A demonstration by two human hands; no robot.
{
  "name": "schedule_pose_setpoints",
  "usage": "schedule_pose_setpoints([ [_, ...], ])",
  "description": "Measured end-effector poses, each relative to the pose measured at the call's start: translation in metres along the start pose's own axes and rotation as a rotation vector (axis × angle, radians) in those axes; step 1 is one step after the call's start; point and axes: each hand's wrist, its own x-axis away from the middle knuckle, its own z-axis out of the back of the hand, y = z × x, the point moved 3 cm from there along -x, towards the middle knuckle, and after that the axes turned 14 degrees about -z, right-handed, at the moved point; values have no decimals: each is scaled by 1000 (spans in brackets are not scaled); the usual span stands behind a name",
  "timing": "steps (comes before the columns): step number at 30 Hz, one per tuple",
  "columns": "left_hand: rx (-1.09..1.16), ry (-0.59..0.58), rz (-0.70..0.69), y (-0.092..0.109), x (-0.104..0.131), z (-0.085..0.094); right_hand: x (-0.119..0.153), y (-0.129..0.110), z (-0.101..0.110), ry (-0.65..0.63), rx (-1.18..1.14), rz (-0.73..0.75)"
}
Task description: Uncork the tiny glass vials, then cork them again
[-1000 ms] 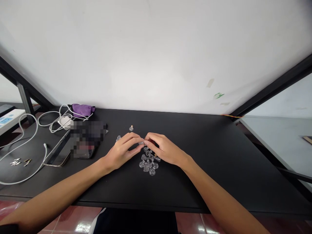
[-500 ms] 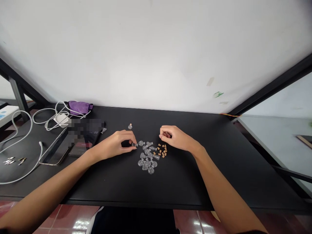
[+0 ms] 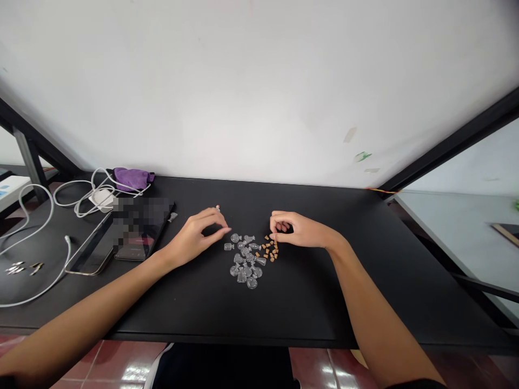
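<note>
Several small clear glass bottles (image 3: 247, 265) of different shapes lie in a loose cluster on the black table. One square-bodied bottle (image 3: 229, 247) rests at the cluster's upper left, apart from the hands. Just above and left of it hovers my left hand (image 3: 200, 235), thumb and forefinger slightly apart with nothing between them. Beside the bottles, on their right, lie several small tan corks (image 3: 272, 255). My right hand (image 3: 292, 229) is at the far edge of the corks with its fingers curled and thumb tip close to them; whatever it may pinch is hidden.
A corked bottle (image 3: 218, 208) peeks out behind my left hand. Two phones (image 3: 91, 254) lie to the left, with a small bottle (image 3: 173, 216) near them. Farther left are a white cable (image 3: 67, 281), a purple cloth (image 3: 132, 178) and small metal pieces (image 3: 36, 267).
My left hand has let go of the square-bodied bottle, which now lies on the table, and has lifted slightly left. My right hand has moved a little toward me and right, its fingertips nearer the corks.
</note>
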Motion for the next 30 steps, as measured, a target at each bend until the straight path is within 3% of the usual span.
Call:
schedule_pose_setpoints([
  [2, -196, 21, 19, -5, 2, 0, -3, 2, 0, 35, -50, 0],
  [5, -413, -64, 64, -12, 7, -4, -9, 4, -6, 105, -101, -26],
  [9, -517, -158, 64, -14, 10, -9, -15, 3, -14, 179, -140, -54],
  [16, -369, -204, 48, -12, 10, -8, -16, 3, -16, 244, -151, -57],
  [20, -210, -110, 13, -7, 9, -10, -17, -3, -19, 268, -157, -32],
  [25, -118, -27, -144, 14, 7, -13, -12, -31, -34, 196, -176, 45],
  [30, -89, -25, -257, 38, 4, -12, -4, -54, -51, 109, -154, 115],
])
